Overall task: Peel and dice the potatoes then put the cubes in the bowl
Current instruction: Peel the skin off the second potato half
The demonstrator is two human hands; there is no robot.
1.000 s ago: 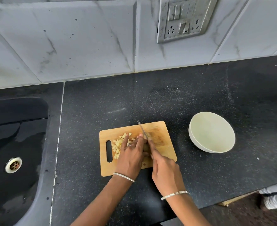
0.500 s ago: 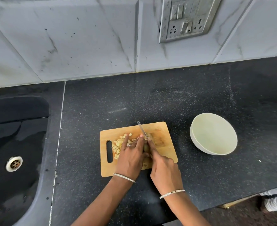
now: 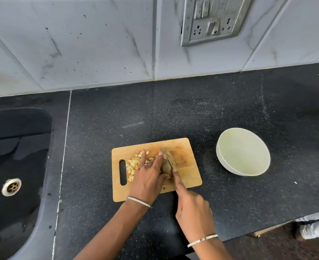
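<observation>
While diced cubes (image 3: 133, 165) lie heaped at the left end of the cutting board (image 3: 190, 177), none are in the bowl yet.

- Left hand (image 3: 148, 179): fingers curled over the potato (image 3: 166, 168), pinning it mid-board. Surface looks brownish; cannot tell whether skin remains.
- Knife (image 3: 167, 156): blade set into the potato's right side, tip pointing away.
- Right hand (image 3: 194, 212): clamped round the handle, forefinger along the spine.
- Bowl (image 3: 243, 151): right of the board, apart from it, nothing inside.

Judgement: dicing partly done; this piece needs cutting, then all cubes must go across.

Surroundings: dark sink (image 3: 23, 128) with metal drain (image 3: 11, 187) far left; black speckled countertop (image 3: 173, 113); grey marbled wall tiles (image 3: 79, 44); switch plate (image 3: 211, 19) upper right.
</observation>
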